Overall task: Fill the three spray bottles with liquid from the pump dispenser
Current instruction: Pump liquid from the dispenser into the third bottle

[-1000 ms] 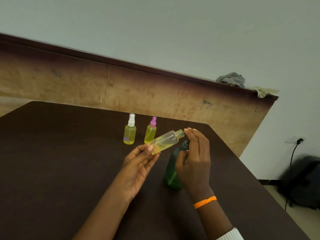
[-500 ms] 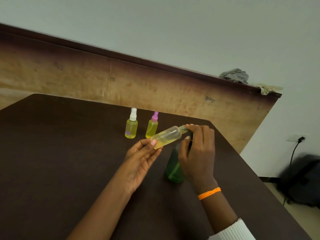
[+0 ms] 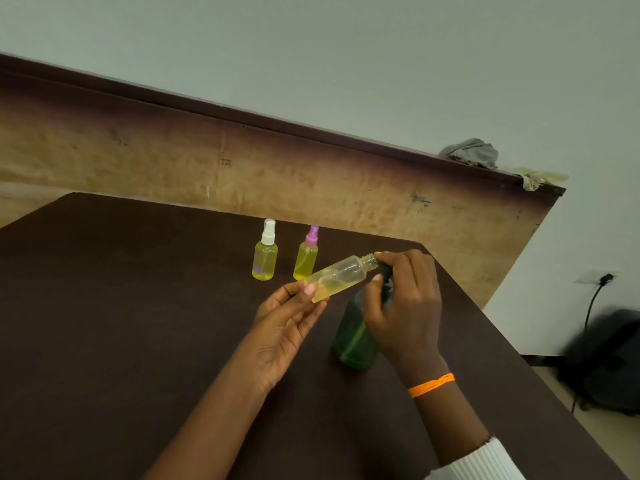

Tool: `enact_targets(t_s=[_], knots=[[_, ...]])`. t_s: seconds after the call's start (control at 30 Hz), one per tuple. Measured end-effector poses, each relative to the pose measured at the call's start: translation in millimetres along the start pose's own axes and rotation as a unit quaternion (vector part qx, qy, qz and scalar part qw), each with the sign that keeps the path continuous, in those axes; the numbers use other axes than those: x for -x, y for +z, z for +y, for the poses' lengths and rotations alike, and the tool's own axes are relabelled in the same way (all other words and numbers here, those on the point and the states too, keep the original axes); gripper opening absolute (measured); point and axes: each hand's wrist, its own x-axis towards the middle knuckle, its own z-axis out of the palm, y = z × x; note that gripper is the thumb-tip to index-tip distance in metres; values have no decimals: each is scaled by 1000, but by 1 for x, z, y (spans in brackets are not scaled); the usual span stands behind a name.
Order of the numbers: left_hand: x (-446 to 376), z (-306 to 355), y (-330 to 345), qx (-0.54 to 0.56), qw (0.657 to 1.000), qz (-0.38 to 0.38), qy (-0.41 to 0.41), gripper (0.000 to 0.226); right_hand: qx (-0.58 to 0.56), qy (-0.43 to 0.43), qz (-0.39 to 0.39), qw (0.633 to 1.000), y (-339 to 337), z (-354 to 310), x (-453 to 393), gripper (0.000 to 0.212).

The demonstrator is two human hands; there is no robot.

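Clear uncapped bottle (image 3: 337, 279), part-filled yellow: tilted, base pinched by left hand (image 3: 289, 322), neck at green pump dispenser (image 3: 354, 339); right hand (image 3: 403, 299) curled around pump head. Two capped bottles (image 3: 265, 259) (image 3: 305, 259) stand behind on table (image 3: 121, 306).

My see-through shiny plastic bottle (image 3: 337, 280), green shiny plastic pump bottle (image 3: 353, 341), dark matt table (image 3: 121, 323), scratched brown wood board (image 3: 242, 168), soft crumpled grey cloth (image 3: 472, 154), smooth pale wall (image 3: 346, 57)
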Motion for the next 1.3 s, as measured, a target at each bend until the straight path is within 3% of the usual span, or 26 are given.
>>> enact_targets(t_s=[0.13,0.3,0.57,0.73,1.07,1.2,1.3], knots=[[0,1,0,1,1000,0,1,33,1,10,7,1000,-1,-2,0,24],[-2,-1,-1,0,1000,0,-1,34,-1,26,20,999,13,-6,33,45],[0,0,1,1,1000,0,-2,36,7,11,-11,1000,-3,-3,-2,27],[-3,0,-1,4,1000,3,-6,35,-5,15,30,999,13,-4,27,42],[-1,1,0,6,1000,7,-3,36,-10,-10,-9,1000,-4,1,-5,27],[-4,0,-3,3,1000,3,-4,37,-30,32,52,998,12,-2,19,38],[-5,0,-5,6,1000,15,-5,37,-40,33,40,998,15,-3,23,42]])
